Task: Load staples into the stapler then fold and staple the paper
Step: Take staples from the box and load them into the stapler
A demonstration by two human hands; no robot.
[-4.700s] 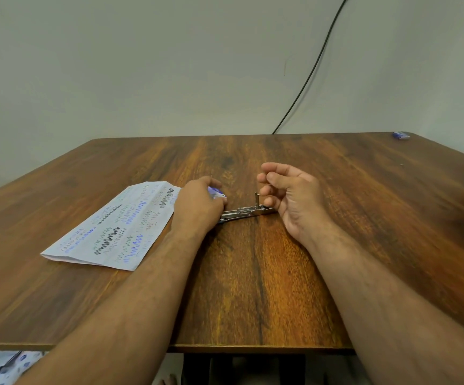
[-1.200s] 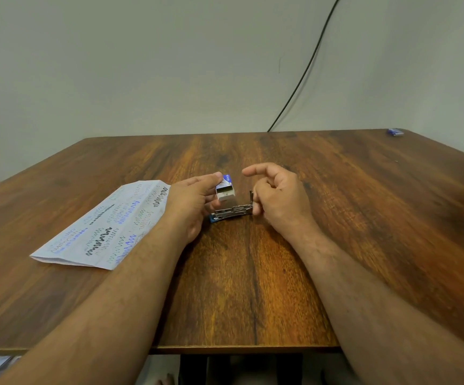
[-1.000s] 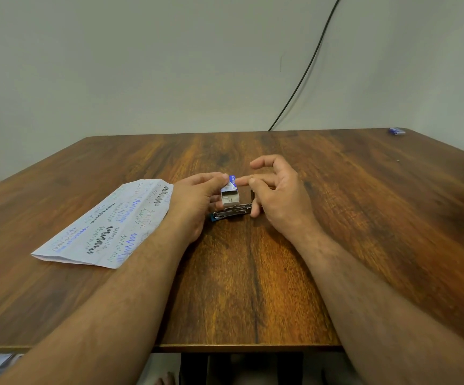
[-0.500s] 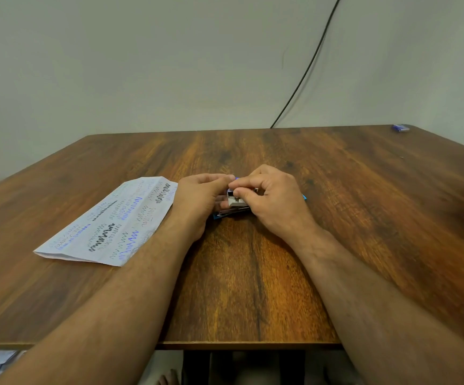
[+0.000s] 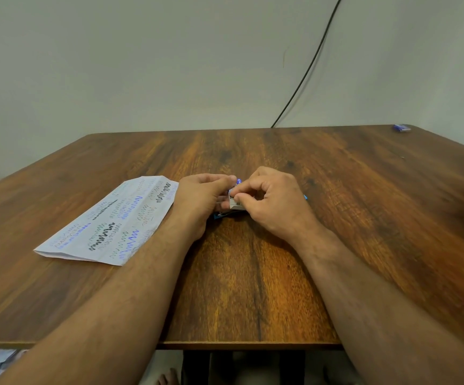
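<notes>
At frame centre, the left hand (image 5: pixel 201 197) and right hand (image 5: pixel 271 202) both pinch the small staple box (image 5: pixel 235 204) above the stapler (image 5: pixel 221 215), apparently drawing staples out; next, seat them. The paper (image 5: pixel 108 222) waits centre-left.

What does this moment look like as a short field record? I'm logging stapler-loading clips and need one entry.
surface: wooden table
left hand: fingers curled on the small staple box
right hand: pinching at the same box
stapler: lies under both hands, mostly hidden
paper: folded, scribbled sheet flat beside the left forearm, untouched
far corner: small blue item, too small to identify
wall: black cable hanging down
</notes>
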